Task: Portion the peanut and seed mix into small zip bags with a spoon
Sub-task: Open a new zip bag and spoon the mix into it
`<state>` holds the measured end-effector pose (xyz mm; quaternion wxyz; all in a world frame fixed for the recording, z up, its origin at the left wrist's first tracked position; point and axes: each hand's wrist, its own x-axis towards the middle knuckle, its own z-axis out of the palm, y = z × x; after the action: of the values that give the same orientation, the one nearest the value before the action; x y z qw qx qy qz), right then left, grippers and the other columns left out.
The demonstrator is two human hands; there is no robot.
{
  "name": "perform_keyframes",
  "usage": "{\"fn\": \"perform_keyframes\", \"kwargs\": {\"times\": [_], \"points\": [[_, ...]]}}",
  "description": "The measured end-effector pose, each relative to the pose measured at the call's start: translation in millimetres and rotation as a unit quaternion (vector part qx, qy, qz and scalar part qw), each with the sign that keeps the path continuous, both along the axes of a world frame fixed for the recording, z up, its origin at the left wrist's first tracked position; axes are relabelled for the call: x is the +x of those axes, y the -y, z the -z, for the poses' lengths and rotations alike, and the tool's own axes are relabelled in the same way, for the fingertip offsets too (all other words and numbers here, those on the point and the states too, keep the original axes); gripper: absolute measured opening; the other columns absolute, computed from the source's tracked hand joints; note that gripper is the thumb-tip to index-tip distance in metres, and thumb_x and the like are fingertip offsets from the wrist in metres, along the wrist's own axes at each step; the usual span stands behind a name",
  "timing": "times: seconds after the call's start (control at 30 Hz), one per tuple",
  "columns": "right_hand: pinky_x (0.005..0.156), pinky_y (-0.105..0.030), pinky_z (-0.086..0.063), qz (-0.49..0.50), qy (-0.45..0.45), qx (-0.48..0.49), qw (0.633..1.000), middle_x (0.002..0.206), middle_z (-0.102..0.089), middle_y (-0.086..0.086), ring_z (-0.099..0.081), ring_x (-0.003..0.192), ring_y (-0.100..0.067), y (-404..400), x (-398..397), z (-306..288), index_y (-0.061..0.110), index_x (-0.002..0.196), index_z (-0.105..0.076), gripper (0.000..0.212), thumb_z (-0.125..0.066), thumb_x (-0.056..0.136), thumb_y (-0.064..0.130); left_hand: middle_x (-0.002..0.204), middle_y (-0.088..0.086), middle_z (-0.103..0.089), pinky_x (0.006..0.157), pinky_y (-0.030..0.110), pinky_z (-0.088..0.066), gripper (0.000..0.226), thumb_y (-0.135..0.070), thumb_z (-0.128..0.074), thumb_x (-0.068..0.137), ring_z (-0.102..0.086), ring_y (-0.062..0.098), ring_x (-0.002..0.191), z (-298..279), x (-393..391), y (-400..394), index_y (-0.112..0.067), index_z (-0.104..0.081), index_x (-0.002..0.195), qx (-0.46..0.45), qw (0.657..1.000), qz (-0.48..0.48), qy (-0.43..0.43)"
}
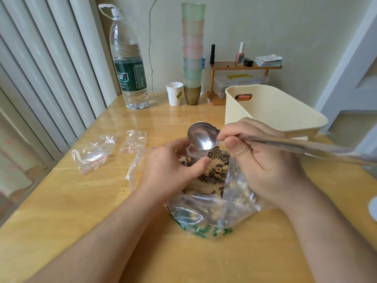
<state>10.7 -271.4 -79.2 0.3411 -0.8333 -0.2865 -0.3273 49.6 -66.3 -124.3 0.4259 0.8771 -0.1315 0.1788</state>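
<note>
Wooden table [67, 201]: big mix bag [210, 213] at 6 o'clock. Small zip bag [194, 154], apparently pinched by left hand [173, 170]; empty spoon [203, 135] gripped by right hand [263, 158]. Bag mouth best kept wide, spoon tipped low.

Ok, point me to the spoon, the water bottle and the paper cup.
spoon [203, 136], head view, middle of the bowl.
water bottle [130, 75], head view, green label.
paper cup [174, 93], head view, front wall.

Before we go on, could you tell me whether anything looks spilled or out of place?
Little stands out: a few small crumbs lie on the table just in front of the big mix bag. The spoon looks empty.
</note>
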Motion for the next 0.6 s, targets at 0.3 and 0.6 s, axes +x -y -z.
{"fn": "perform_keyframes", "kwargs": {"times": [0.3, 0.6], "points": [[0.063, -0.036, -0.048, 0.054, 0.03, 0.067, 0.996, 0.078, -0.055, 0.02, -0.06, 0.067, -0.017, 1.6, 3.9, 4.1, 0.01, 0.094, -0.066, 0.034, -0.044, 0.11, 0.029, 0.088, -0.021, -0.075, 0.076, 0.017, -0.057, 0.055, -0.055, -0.085, 0.077, -0.07, -0.004, 0.085, 2.7, 8.6, -11.4, -0.032, -0.073, 0.126, -0.128, 0.991, -0.018, -0.037], [0.066, -0.042, -0.055, 0.155, -0.193, -0.002, 0.969, 0.057, -0.063, 0.0, -0.064, 0.064, -0.023, 0.2, 6.9, 7.4, 0.015, 0.076, -0.062, 0.053, -0.044, 0.098, 0.06, 0.062, -0.019, -0.064, 0.067, 0.016, -0.05, 0.054, -0.038, -0.083, 0.078, -0.062, 0.001, 0.065, 1.7, 10.6, -7.7, -0.018, -0.073, 0.127, -0.345, 0.938, 0.012, -0.018]]}}
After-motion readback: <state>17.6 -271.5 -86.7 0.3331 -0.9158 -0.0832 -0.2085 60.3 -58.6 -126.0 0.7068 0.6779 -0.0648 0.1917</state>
